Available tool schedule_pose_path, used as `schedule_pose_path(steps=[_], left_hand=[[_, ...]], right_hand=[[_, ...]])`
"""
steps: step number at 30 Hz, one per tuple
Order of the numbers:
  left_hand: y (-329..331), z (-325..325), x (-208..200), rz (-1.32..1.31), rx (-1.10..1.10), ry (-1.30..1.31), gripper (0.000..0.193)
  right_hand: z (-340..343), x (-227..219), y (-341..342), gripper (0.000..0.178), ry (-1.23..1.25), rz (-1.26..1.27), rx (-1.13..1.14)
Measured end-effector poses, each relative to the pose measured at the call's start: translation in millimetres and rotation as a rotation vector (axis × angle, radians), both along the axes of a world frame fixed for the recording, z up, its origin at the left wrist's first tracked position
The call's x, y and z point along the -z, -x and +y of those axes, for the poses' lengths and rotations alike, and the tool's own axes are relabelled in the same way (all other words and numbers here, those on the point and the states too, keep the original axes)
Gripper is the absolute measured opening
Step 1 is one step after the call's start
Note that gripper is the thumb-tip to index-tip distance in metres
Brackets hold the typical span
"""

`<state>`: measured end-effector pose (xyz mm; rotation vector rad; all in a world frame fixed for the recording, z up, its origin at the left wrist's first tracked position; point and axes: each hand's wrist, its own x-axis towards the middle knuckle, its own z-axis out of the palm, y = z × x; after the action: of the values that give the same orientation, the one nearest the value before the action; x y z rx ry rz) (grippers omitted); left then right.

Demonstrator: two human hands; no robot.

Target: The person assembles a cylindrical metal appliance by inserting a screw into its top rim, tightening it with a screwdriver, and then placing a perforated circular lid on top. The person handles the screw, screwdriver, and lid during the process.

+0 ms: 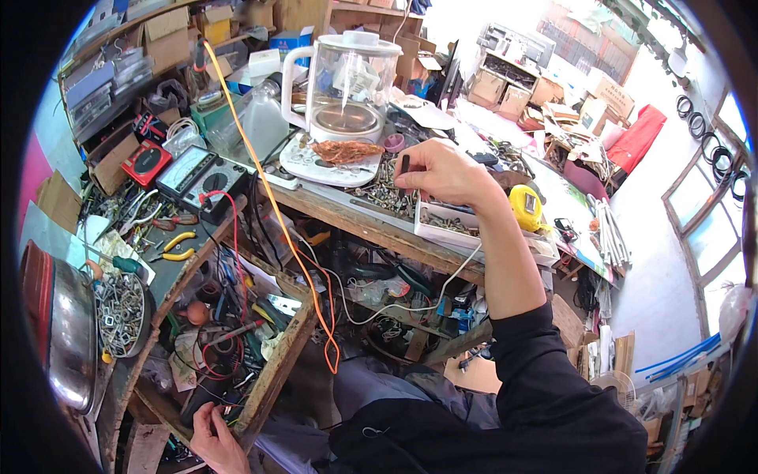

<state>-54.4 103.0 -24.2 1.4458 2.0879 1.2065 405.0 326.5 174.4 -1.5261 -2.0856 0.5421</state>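
Observation:
My right hand [452,172] is raised over the bench, thumb and fingers pinching a small black cylindrical piece [405,164]; its exact kind cannot be made out. Beneath it lies a pile of loose screws and small metal parts [384,189]. A white box of screws [446,229] stands just under my wrist. At the lower left, my left hand [219,446] is closed over the front corner of an open wooden drawer [276,375]. Tools, wires and a red test lead fill that drawer.
A glass kettle [354,83] on a white base stands behind the screws. An orange cable [264,178] hangs across the bench edge. Left are a multimeter [201,180], yellow-handled pliers [180,246] and a bowl of screws [120,312]. A yellow tape measure [525,207] sits right of my forearm.

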Motion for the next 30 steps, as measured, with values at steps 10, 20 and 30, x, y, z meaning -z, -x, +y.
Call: schedule_pose_path(steps=[10, 20, 30], left_hand=[[1.3, 0.1, 3.0, -0.025, -0.015, -0.005, 0.016], [0.8, -1.6, 4.1, -0.058, -0.023, -0.001, 0.015], [0.6, 0.7, 3.2, -0.02, -0.006, -0.027, 0.016]], right_hand=[[5.7, 3.4, -4.6, 0.019, -0.102, 0.023, 0.146], [-0.5, -3.8, 2.5, 0.028, -0.1, -0.208, 0.25], [1.2, 2.0, 4.3, 0.015, 0.018, 0.136, 0.131]])
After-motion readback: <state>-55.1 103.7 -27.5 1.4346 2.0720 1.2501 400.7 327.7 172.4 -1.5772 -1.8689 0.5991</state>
